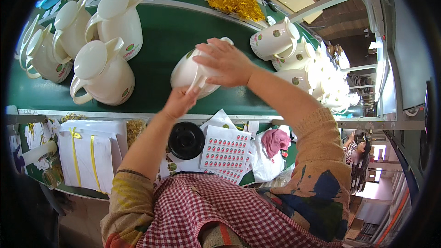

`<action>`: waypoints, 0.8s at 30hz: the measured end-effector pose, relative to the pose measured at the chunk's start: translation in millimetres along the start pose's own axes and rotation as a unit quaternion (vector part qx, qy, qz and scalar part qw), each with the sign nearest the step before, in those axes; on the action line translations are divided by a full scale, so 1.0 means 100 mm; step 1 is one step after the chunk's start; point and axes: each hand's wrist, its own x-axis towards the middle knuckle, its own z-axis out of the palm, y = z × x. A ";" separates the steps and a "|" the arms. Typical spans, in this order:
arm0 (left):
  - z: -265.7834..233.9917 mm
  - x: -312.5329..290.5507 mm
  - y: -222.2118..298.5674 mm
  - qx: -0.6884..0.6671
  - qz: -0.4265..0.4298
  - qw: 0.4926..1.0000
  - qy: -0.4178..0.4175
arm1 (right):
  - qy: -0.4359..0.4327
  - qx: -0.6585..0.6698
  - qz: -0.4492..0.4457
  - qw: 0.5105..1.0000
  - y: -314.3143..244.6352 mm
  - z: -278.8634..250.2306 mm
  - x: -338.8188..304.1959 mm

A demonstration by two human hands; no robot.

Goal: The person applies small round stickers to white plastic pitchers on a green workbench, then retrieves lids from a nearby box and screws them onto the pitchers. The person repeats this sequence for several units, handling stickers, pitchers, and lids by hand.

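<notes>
A cream-coloured jug is tilted over on the green work surface in front of me, its lid end pointing away and to the right. My left hand is closed on the jug's handle at the near side. Across its upper part lies my right hand, fingers reaching over the lid area and thumb near the handle, gripping it. The right hand hides most of the lid. Below, on a lower shelf, are a sheet of small red and green stickers and a round black disc-like object.
Several lidded jugs stand at the left; more decorated jugs line the right under bright light. Gold tinsel lies at the back. White folders, a pink cloth and a metal edge rail are nearby. Another person is far right.
</notes>
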 end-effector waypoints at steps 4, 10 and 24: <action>0.00 0.03 -0.06 0.058 0.080 0.987 0.124 | 0.051 0.004 0.112 0.992 -0.23 0.15 0.07; 0.19 -0.03 -0.31 0.140 0.077 0.983 0.086 | 0.044 -0.040 0.140 0.988 -0.43 0.11 0.05; -0.13 -0.87 0.82 0.467 0.423 0.718 0.297 | 0.008 0.065 0.148 0.987 -0.35 -0.09 -0.08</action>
